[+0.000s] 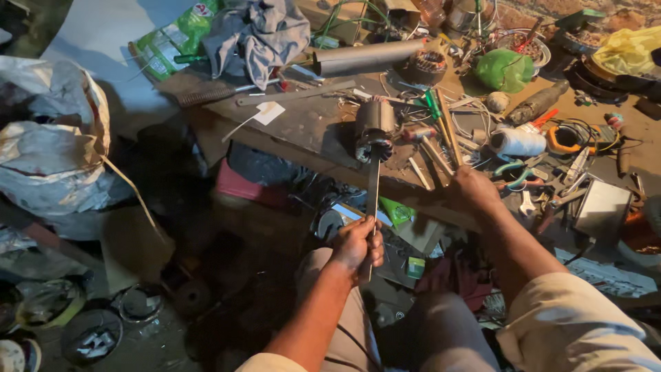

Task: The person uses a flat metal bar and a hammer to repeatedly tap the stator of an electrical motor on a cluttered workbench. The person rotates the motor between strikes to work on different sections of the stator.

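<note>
The left hand (pixel 357 246) is closed in a fist-like grip around the near end of a long flat grey metal strip (pixel 372 187), which runs away from the person and up to the table edge, where its far end meets the dark wound end of a grey cylindrical motor stator (pixel 374 129). Held low and at its tail, the strip seems to work as a lever or driver pushed into the windings, the stator lying on its side near the table's near edge so that its open end faces the person. The right hand (pixel 475 189) rests at the near edge of the worn brown wooden table (pixel 303 131), to the right of the stator, its fingers reaching among thin wooden sticks (pixel 449 127); whether its grip is pinching one or merely pressing down cannot be told. Farther out, the table is crowded: a white spool of thread (pixel 518 142) lies to the right, a crumpled green plastic bag (pixel 505 69) sits beyond it, a grey metal pipe (pixel 368 56) lies along the far side, and a crumpled grey cloth (pixel 258 31) lies at the far left. A bulging white sack (pixel 51 138) stands on the floor at the left.
</note>
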